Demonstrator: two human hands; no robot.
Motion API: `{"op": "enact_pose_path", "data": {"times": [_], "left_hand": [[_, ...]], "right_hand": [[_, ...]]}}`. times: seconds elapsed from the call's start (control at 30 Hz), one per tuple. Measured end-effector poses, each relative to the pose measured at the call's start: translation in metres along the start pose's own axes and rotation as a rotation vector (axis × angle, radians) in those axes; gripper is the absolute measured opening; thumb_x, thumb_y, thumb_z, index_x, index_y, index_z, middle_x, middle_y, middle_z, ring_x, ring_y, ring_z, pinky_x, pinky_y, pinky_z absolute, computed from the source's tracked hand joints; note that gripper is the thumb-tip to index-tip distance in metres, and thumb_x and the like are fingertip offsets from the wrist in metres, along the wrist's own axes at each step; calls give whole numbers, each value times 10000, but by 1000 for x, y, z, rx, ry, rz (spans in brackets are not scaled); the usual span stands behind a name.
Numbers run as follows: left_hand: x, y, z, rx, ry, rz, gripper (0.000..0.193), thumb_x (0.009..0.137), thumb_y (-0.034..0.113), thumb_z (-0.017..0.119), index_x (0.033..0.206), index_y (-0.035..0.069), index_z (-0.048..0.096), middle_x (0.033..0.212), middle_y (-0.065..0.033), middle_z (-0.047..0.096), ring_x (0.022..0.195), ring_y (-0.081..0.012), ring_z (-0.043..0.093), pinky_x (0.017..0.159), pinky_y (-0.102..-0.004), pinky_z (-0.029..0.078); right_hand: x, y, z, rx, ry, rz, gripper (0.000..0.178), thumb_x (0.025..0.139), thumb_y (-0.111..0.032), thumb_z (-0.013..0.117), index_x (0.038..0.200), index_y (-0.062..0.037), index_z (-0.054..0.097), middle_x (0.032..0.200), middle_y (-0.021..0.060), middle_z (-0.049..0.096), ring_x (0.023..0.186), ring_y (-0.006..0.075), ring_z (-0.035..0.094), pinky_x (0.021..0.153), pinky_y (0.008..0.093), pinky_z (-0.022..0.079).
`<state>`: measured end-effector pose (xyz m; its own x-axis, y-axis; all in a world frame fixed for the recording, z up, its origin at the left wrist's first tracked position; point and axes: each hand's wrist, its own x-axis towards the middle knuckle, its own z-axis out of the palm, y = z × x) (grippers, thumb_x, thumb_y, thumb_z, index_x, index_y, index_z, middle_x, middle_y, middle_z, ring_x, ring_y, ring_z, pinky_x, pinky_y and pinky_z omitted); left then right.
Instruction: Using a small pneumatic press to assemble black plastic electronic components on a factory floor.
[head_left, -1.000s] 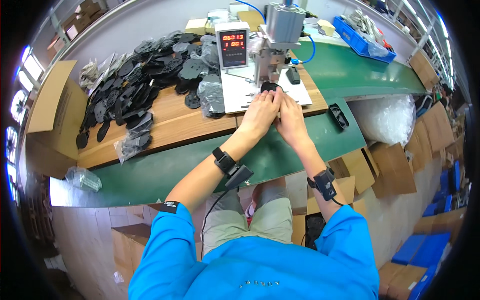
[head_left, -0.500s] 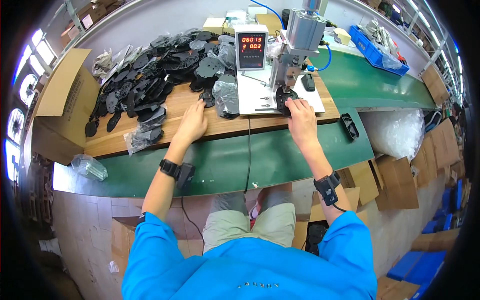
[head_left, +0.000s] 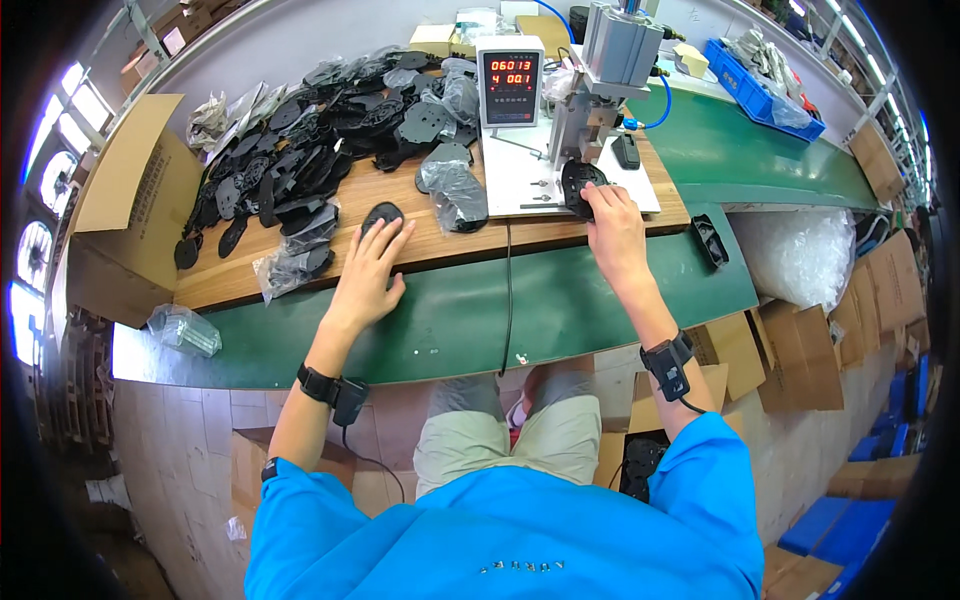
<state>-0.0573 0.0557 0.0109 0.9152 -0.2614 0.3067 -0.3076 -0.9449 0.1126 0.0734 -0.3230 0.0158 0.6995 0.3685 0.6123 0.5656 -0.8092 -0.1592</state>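
Observation:
My left hand [head_left: 370,275] lies on the wooden board with its fingers stretched out. Its fingertips rest on the near end of a black oval plate [head_left: 383,214], which lies flat. Under the head of a bench press [head_left: 578,125], my right hand [head_left: 617,235] pinches the right edge of another black plate [head_left: 578,186] with holes in it. That plate sits on the press's white base [head_left: 515,180]; my thumb and part of the grip are hidden. Between my hands lies a plate in a clear plastic bag [head_left: 457,195].
A big heap of black plates [head_left: 300,145] covers the board's left and back, beside an open cardboard box [head_left: 125,215]. A control box with a red display [head_left: 510,82] stands left of the press. A black tray-like part [head_left: 709,242] lies at right, a blue crate [head_left: 765,95] farther back.
My left hand has come left and toward me, its fingers spreading, and a black plate now lies under its fingertips. My right hand still grips its plate at the press. The display's digits have changed.

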Motion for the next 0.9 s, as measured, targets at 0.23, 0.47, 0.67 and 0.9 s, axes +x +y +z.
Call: {"op": "enact_pose_path", "data": {"times": [0.23, 0.47, 0.67, 0.9], "left_hand": [[-16, -30, 11, -138, 1, -93, 749, 840, -24, 747, 1544, 63, 505, 1549, -184, 534, 1409, -393, 526, 1185, -461, 454], [-24, -12, 13, 82, 59, -80, 395, 824, -43, 751, 1202, 43, 672, 1335, -125, 641, 1336, -369, 579, 1087, -443, 514], [-36, -11, 28, 31, 170, -103, 458, 846, -47, 713, 1288, 66, 675, 1362, -142, 652, 1257, -381, 642, 1029, -473, 548], [25, 79, 1, -59, 415, 111, 572, 843, -61, 693, 1391, 103, 709, 1372, -201, 689, 1226, -375, 695, 1052, -459, 567]], "right_hand": [[1, -3, -1, 21, 3, 9, 404, 804, 59, 715, 1196, -36, 687, 1168, 97, 711, 1163, 314, 643, 947, 460, 540], [0, 0, 4, 20, 35, -10, 347, 830, 59, 680, 1165, -32, 684, 1128, 101, 715, 1152, 315, 652, 929, 463, 544], [2, 1, 0, 45, 25, -19, 320, 842, 39, 684, 1154, -31, 676, 1119, 117, 711, 1140, 338, 650, 929, 460, 548], [-32, -9, -67, 353, 161, 190, 313, 915, 48, 693, 1221, 8, 638, 1140, 195, 688, 1084, 407, 656, 938, 464, 539]]}}
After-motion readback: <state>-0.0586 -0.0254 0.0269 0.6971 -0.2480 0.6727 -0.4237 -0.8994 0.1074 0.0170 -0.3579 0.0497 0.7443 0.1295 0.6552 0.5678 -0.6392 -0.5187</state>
